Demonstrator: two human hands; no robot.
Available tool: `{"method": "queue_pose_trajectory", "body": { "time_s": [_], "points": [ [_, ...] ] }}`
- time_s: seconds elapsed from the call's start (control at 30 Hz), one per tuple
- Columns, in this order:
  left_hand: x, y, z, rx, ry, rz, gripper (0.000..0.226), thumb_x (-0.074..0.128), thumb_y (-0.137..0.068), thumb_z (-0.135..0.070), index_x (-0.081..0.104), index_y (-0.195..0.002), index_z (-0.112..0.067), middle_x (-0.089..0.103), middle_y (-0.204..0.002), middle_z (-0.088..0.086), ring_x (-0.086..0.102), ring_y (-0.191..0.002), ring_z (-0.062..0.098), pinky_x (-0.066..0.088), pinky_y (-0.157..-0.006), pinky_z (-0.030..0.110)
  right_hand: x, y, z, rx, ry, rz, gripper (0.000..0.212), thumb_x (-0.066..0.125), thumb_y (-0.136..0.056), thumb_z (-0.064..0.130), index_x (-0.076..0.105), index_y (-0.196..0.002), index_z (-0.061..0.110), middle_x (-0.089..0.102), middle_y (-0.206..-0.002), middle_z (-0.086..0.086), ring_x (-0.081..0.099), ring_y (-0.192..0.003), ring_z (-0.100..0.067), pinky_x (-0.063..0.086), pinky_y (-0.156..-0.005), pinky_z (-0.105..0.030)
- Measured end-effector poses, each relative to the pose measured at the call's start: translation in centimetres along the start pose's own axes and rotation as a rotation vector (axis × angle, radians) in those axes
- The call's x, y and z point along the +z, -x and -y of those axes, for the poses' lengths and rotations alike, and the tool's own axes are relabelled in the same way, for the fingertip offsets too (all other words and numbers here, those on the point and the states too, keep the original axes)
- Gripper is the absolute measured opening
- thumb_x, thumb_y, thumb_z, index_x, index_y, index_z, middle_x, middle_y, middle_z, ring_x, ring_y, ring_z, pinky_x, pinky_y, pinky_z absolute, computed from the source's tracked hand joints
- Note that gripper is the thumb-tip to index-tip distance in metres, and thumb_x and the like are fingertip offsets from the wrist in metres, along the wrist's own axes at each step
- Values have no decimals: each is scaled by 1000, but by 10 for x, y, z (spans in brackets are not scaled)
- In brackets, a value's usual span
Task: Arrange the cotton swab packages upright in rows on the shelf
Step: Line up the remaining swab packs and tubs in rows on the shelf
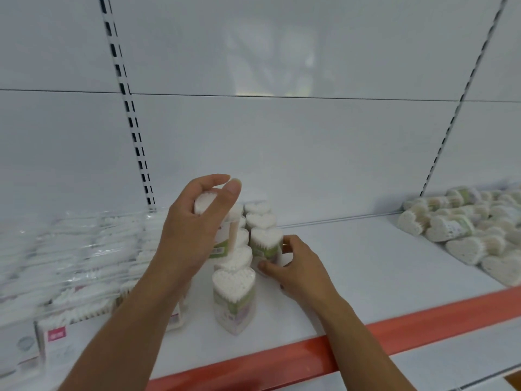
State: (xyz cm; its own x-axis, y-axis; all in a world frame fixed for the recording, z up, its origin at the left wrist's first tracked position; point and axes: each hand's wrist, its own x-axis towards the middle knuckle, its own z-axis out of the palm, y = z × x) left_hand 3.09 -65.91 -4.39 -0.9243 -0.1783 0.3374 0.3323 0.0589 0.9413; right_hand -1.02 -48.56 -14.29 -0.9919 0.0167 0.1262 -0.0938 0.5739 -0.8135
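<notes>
now left hand (194,230) grips lifted package (222,239) (tilted, above rows (234,280)); right hand (296,266) pinches standing package (266,244), front of its row, on shelf (366,277).

1. Hands: two, a left hand (194,230) and a right hand (296,266);
2. Upright heart-shaped cotton swab packages in the right row (260,220): three, counting the front package (266,241) that the right hand pinches;
3. Upright ones in the left row (234,283): at least four; the left hand hides any more;
4. Held package (204,203) in the left hand's fingers: one;
5. Loose pile (456,227) of the same packages lying on their sides: over a dozen, exact count unclear;
6. Clear swab bags (84,249): several, too blurred to count;
7. Slotted uprights (128,108): two.
</notes>
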Motion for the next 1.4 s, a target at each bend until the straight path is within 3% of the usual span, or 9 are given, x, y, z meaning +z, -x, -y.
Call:
{"method": "queue_pose_trajectory", "body": {
  "time_s": [0.17,0.27,0.47,0.7,0.77,0.87,0.93,1.1,1.4],
  "points": [
    [9,0,1,-77,76,93,44,62,-69,-61,68,-108,-42,70,-93,-15,68,-80,0,52,-62,17,-17,20,12,-23,-22,-31,82,77,-74,56,39,-142,34,48,-134,17,62,-95,-1,54,-82,-29],
    [17,4,-3,-71,98,131,28,61,-88,-46,64,-115,-40,68,-102,-12,68,-78,-4,51,-57,13,-35,44,35,-154,-218,-96,66,77,-75,50,46,-133,41,54,-124,28,60,-89,10,49,-68,-13],
    [49,24,-5,-32,81,303,59,58,-73,-62,46,-129,-48,63,-111,-11,72,-92,7,59,-77,24,-45,65,60,-312,-277,-98,42,72,-76,45,53,-113,48,62,-107,29,60,-98,4,52,-74,-15],
    [64,36,8,34,-10,322,53,56,-79,-63,42,-129,-53,47,-126,-20,66,-108,15,57,-93,37,-42,76,46,-322,-212,-203,55,71,-71,47,40,-114,61,49,-114,29,55,-104,12,49,-77,-7],
    [65,38,7,26,-35,327,57,54,-75,-67,42,-129,-54,45,-130,-24,64,-110,7,54,-97,32,-44,76,45,-319,-191,-224,54,69,-69,51,42,-114,59,49,-112,29,54,-104,10,47,-78,-7],
    [56,35,0,-40,-70,393,67,47,-76,-68,38,-141,-51,40,-141,-29,53,-114,-11,46,-84,5,-51,77,40,-256,-239,-185,53,69,-71,51,50,-121,48,59,-109,24,58,-97,6,49,-74,-11],
    [44,28,0,-36,-218,369,63,41,-83,-68,40,-143,-46,40,-145,-27,44,-116,-14,37,-83,1,-55,77,31,-202,-280,-166,54,74,-73,46,51,-122,44,63,-107,24,59,-94,8,50,-72,-13],
    [21,6,27,109,-848,236,48,40,-103,-44,46,-145,-22,41,-153,-6,32,-142,11,22,-111,24,-42,78,4,-106,-156,-88,53,77,-74,51,43,-115,50,59,-108,31,55,-95,18,50,-74,-11],
    [22,7,52,42,-987,336,46,36,-103,-46,53,-138,-22,53,-141,-3,44,-131,17,33,-110,35,-13,53,0,-132,29,-37,44,70,-81,52,45,-118,49,56,-117,31,56,-103,7,50,-88,-24]
  ]
}}
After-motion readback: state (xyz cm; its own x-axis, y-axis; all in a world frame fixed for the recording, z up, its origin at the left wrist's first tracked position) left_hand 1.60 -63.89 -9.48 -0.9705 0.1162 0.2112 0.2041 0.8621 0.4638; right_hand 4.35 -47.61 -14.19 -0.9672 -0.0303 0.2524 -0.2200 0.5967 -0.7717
